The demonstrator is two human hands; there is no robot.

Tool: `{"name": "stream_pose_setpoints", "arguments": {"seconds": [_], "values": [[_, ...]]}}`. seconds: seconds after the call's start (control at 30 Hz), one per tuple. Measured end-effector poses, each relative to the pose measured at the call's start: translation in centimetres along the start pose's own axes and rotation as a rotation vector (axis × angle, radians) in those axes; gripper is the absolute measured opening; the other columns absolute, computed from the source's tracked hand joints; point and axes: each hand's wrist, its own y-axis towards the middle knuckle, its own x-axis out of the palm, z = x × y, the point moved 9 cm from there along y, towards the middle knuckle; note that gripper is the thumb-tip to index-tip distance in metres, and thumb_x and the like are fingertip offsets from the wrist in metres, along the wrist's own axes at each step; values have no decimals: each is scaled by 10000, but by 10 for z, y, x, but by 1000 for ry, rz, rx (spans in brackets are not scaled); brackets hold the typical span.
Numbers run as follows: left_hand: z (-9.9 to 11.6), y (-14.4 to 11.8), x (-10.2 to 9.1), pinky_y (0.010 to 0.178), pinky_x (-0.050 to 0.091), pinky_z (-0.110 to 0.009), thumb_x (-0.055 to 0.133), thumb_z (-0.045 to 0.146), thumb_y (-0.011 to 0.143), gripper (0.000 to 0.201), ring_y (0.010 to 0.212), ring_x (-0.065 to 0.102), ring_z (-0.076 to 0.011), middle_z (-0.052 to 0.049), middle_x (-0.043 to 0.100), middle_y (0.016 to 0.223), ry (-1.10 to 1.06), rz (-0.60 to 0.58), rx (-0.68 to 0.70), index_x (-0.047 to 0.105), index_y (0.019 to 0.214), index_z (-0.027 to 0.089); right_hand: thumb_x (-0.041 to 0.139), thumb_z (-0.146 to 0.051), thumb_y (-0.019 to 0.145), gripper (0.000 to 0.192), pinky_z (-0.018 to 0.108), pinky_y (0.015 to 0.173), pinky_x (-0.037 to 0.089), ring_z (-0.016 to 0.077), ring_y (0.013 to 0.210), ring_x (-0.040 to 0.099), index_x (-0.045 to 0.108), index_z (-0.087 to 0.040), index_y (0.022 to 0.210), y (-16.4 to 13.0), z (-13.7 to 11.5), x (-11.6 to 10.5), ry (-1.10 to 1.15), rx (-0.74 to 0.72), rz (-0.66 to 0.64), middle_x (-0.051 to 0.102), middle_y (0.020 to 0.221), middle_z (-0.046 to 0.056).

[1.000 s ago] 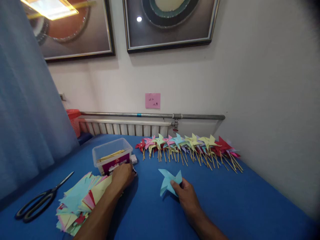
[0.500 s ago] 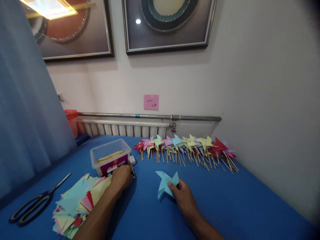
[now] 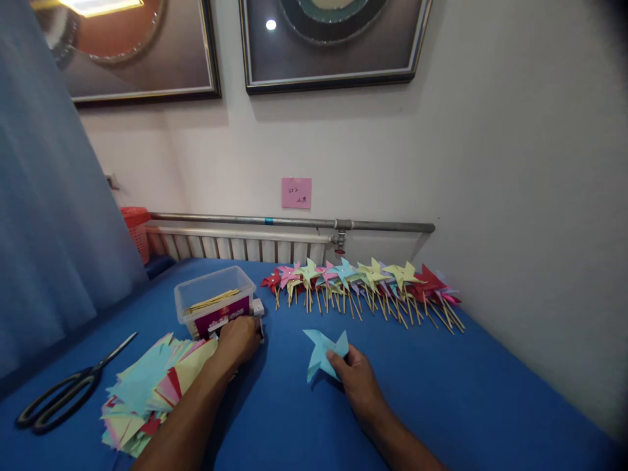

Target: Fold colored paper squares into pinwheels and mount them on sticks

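Observation:
A light blue paper pinwheel (image 3: pixel 321 353), with no stick on it, is pinched between the thumb and fingers of my right hand (image 3: pixel 360 379) above the blue table. My left hand (image 3: pixel 239 340) reaches into or over a small box (image 3: pixel 261 327) in front of the clear plastic tub (image 3: pixel 216 281); its fingertips are hidden, so what they touch does not show. Thin wooden sticks (image 3: pixel 213 301) lie in the tub, which has a purple label. Beneath my left forearm spreads a pile of coloured paper pieces (image 3: pixel 147 379), partly covered by the arm.
Black-handled scissors (image 3: pixel 73 392) lie at the left. A long row of finished pinwheels on sticks (image 3: pixel 363 281) runs along the table's back edge. Behind it are a radiator (image 3: pixel 235 247) and a pipe (image 3: pixel 392 226). A blue curtain (image 3: pixel 59 196) hangs at the left.
The whole view has tilted slightly, so everything sits a little higher in the picture. Both hands keep nearly the same places, and the pinwheel stays in my right hand.

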Motion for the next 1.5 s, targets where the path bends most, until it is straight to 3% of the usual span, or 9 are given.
{"name": "stream_pose_setpoints", "arguments": {"seconds": [0.1,0.33,0.83,1.33,1.5], "values": [[2,1,1,763,487,-325,527,225,806,211,953,698,-273,-92,758,952,-34,-3,22,726,878,240,696,-483,732,370,289,661,471,194,674,583,707,-154,901,0,0,1,11,8,-4,696,752,28],[4,1,1,799,488,-345,454,176,851,267,978,686,-282,-156,736,1015,60,30,33,714,911,172,674,-520,738,413,287,655,463,192,661,577,710,-151,918,0,3,0,-19,12,-4,684,725,23],[6,-5,-7,791,486,-374,464,194,833,272,961,690,-307,-177,731,1010,36,73,-5,672,1001,143,715,-541,705,429,311,678,495,230,715,625,710,-156,893,0,0,-1,-14,19,6,719,776,48],[6,-4,-5,776,463,-312,487,130,791,273,982,675,-261,-113,735,995,-20,58,46,704,939,205,709,-532,717,441,312,690,494,230,724,629,712,-148,934,-1,-2,1,-8,9,-11,726,794,54],[3,-4,-12,764,457,-314,409,133,876,291,917,668,-239,-113,702,973,-11,128,24,693,895,193,708,-521,719,408,305,668,485,219,697,615,710,-152,894,2,1,-1,-19,10,-13,710,760,45]]}}
